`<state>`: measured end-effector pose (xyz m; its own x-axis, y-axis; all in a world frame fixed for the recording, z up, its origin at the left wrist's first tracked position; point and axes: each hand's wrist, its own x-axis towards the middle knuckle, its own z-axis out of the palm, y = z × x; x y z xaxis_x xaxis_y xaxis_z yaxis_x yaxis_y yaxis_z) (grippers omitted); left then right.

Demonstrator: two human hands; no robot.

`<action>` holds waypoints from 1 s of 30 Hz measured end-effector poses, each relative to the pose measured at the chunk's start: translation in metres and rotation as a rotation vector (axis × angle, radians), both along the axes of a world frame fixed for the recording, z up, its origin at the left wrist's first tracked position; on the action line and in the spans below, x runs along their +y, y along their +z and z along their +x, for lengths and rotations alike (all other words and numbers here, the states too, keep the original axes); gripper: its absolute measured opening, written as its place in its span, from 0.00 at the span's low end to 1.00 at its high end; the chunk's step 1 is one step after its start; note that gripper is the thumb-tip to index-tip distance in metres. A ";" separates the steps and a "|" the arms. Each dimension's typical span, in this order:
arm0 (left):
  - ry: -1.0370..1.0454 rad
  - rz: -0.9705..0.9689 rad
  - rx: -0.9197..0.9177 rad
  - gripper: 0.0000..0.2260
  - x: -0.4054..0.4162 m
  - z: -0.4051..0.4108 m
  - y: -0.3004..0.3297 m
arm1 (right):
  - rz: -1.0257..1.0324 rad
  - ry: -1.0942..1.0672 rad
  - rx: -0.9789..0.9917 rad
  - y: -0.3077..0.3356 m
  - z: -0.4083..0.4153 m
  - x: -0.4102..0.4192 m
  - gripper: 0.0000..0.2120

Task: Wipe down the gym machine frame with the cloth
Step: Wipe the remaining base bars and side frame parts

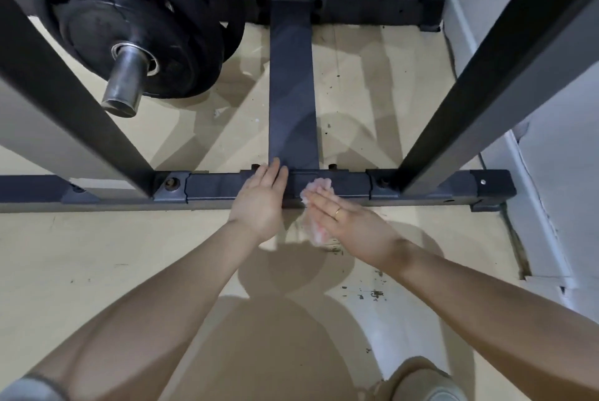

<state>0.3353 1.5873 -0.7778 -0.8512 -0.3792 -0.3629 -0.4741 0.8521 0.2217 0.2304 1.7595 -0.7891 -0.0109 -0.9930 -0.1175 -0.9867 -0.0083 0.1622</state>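
Hidden: most of the cloth (319, 188) is covered by the right hand (343, 222); only a crumpled top and a strip under the palm can be seen. The weight plates (129, 21) at 11 o'clock are cut off by the picture's top edge.
Cloth: pale pink and soft-looking, blurred. It is pressed on the low front bar of the frame (227, 188), near the middle of the picture.
Right hand: fingers are laid straight and flat on the cloth; a ring is worn.
Left hand (259, 203): fingers are kept straight and together, resting on the bar just at 9 o'clock from the cloth; nothing is held.
Floor (97, 271): tan, with dark specks.
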 end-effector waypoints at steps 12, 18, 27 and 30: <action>-0.238 0.068 -0.145 0.31 0.052 -0.032 -0.007 | 0.127 -0.593 -0.113 -0.021 -0.030 0.019 0.24; -0.197 0.087 -0.163 0.31 0.058 -0.035 -0.006 | 0.305 -0.461 -0.489 -0.005 -0.039 0.056 0.28; -0.250 0.043 -0.022 0.29 0.088 -0.088 0.003 | -0.300 -0.909 -0.595 0.033 -0.119 0.123 0.19; -0.308 0.055 0.020 0.29 0.103 -0.103 -0.002 | -0.522 -1.069 -0.577 0.025 -0.130 0.120 0.19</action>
